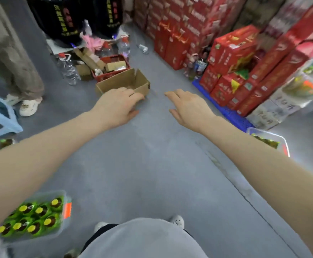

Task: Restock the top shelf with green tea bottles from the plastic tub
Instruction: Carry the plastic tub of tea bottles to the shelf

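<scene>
Both arms stretched fwd over bare grey floor (152,164), palms down. Left hand (117,105) open, fingers loosely curled, nothing in it; it overlaps the near edge of an open cardboard box (123,82) in the pic, can't tell if touching. Right hand (186,107) open too, fingers spread, empty, over floor just right of the box.

Plastic tub (66,218) w/ green tea bottles (34,218) sits on floor near-left, partly hidden under left forearm. Clear tub, orange latch on its right side, bottles upright, yellow caps up, packed in rows. Well apart from both hands.

Another clear tub (269,135) w/ greenish stuff at right edge, behind right forearm; contents blurred. More clear tubs stacked far right (304,84).

Red cartons (231,53) stacked far-right on a blue pallet (231,116). Red crate (112,68) w/ cardboard bits behind the open box, empty clear bottles (69,69) to its left. Second person's legs and white shoes (28,107) far left. Light blue frame (3,116) at left edge. Top shelf not in frame.
</scene>
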The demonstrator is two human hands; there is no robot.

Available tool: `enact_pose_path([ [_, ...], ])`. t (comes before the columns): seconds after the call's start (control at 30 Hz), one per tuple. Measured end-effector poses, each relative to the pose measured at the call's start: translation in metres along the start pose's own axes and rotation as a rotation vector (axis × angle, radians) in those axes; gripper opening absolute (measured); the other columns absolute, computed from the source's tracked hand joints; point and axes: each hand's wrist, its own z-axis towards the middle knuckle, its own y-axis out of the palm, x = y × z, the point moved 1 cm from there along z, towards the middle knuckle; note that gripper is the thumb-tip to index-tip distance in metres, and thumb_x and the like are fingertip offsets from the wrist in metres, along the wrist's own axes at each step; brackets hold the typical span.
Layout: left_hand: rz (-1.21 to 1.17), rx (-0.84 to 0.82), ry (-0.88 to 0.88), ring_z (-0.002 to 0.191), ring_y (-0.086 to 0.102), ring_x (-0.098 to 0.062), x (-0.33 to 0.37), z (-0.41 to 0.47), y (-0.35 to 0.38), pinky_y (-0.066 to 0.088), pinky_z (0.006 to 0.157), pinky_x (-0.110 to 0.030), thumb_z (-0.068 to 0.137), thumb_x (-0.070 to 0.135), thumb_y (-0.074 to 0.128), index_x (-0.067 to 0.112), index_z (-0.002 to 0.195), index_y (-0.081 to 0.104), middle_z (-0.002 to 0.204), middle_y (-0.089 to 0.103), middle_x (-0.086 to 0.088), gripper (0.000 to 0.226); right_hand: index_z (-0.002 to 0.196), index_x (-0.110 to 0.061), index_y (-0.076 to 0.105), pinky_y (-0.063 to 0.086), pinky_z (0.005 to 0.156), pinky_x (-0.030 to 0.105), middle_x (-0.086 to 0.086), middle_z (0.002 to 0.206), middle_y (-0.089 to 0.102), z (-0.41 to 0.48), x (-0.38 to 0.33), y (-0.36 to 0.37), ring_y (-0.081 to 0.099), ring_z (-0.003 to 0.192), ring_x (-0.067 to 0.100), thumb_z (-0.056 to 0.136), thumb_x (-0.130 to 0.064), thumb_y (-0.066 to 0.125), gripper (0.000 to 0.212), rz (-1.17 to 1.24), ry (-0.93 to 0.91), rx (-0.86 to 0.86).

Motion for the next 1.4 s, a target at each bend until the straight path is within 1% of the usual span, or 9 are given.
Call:
enact_pose_path([
  [0.07, -0.047, 0.026, 0.064, 0.096, 0.063, -0.036, 0.048, 0.054, 0.008, 0.050, 0.075, -0.041, 0.086, 0.026, 0.068, 0.010, 0.120, 0.062, 0.110, 0.067, -0.013, 0.038, 0.146, -0.015, 0.037, 0.047, 0.086, 0.045, 0.011, 0.128, 0.052, -0.039, 0.061, 0.003, 0.056, 0.108, 0.036, 0.098, -0.030, 0.052, 0.053, 0.007, 0.123, -0.004],
  [0.23, -0.157, 0.067, 0.227, 0.106, 0.061, -0.034, 0.174, 0.183, 0.033, 0.049, 0.089, -0.045, 0.089, 0.028, 0.067, 0.013, 0.126, 0.060, 0.114, 0.066, -0.010, 0.041, 0.144, -0.015, 0.040, 0.047, 0.089, 0.044, 0.009, 0.126, 0.054, -0.145, 0.206, 0.016, 0.056, 0.110, 0.034, 0.096, -0.029, 0.054, 0.052, -0.008, 0.369, -0.011],
  [0.4, -0.243, 0.103, 0.343, 0.103, 0.060, -0.031, 0.283, 0.300, 0.052, 0.049, 0.085, -0.042, 0.089, 0.027, 0.066, 0.013, 0.127, 0.058, 0.111, 0.066, -0.008, 0.042, 0.142, -0.021, 0.042, 0.050, 0.088, 0.043, 0.006, 0.128, 0.056, -0.231, 0.327, 0.018, 0.056, 0.116, 0.033, 0.095, -0.030, 0.055, 0.049, 0.015, 0.631, -0.004],
  [0.57, -0.278, 0.078, 0.439, 0.106, 0.059, -0.027, 0.369, 0.403, 0.080, 0.051, 0.086, -0.044, 0.092, 0.033, 0.063, 0.015, 0.129, 0.056, 0.115, 0.064, -0.006, 0.042, 0.142, -0.020, 0.044, 0.046, 0.085, 0.039, 0.005, 0.134, 0.055, -0.274, 0.435, 0.028, 0.056, 0.114, 0.032, 0.095, -0.025, 0.056, 0.049, 0.022, 0.792, 0.009],
  [0.73, -0.297, 0.059, 0.539, 0.106, 0.059, -0.025, 0.437, 0.511, 0.109, 0.050, 0.085, -0.038, 0.092, 0.033, 0.062, 0.016, 0.133, 0.055, 0.117, 0.064, -0.005, 0.044, 0.144, -0.021, 0.041, 0.049, 0.091, 0.040, 0.005, 0.135, 0.055, -0.295, 0.543, 0.040, 0.057, 0.116, 0.029, 0.098, -0.030, 0.057, 0.050, 0.029, 0.926, 0.052],
  [0.83, -0.330, 0.040, 0.589, 0.107, 0.060, -0.026, 0.476, 0.581, 0.116, 0.050, 0.082, -0.038, 0.091, 0.031, 0.065, 0.016, 0.132, 0.057, 0.118, 0.065, -0.005, 0.044, 0.144, -0.021, 0.041, 0.049, 0.090, 0.039, 0.006, 0.136, 0.055, -0.304, 0.607, 0.045, 0.058, 0.116, 0.030, 0.098, -0.031, 0.057, 0.050, 0.023, 1.000, 0.061],
  [1.13, -0.328, -0.008, 0.666, 0.104, 0.061, -0.027, 0.597, 0.781, 0.156, 0.050, 0.077, -0.036, 0.091, 0.032, 0.065, 0.015, 0.131, 0.056, 0.116, 0.065, -0.006, 0.044, 0.142, -0.019, 0.042, 0.051, 0.087, 0.040, 0.007, 0.134, 0.058, -0.330, 0.802, 0.080, 0.060, 0.112, 0.030, 0.097, -0.032, 0.058, 0.050, 0.034, 1.097, 0.036],
  [1.27, -0.337, -0.032, 0.616, 0.108, 0.060, -0.027, 0.650, 0.856, 0.189, 0.050, 0.081, -0.039, 0.091, 0.032, 0.064, 0.017, 0.130, 0.057, 0.120, 0.065, -0.004, 0.042, 0.142, -0.016, 0.043, 0.050, 0.085, 0.042, 0.010, 0.130, 0.058, -0.341, 0.904, 0.106, 0.059, 0.111, 0.035, 0.097, -0.030, 0.057, 0.050, 0.059, 1.042, 0.011],
  [1.4, -0.324, -0.095, 0.499, 0.115, 0.058, -0.027, 0.699, 0.927, 0.217, 0.050, 0.085, -0.040, 0.093, 0.035, 0.062, 0.017, 0.132, 0.055, 0.126, 0.062, -0.005, 0.044, 0.143, -0.016, 0.042, 0.047, 0.085, 0.041, 0.009, 0.130, 0.057, -0.343, 1.007, 0.129, 0.057, 0.110, 0.034, 0.097, -0.030, 0.056, 0.050, 0.127, 0.978, -0.010],
])
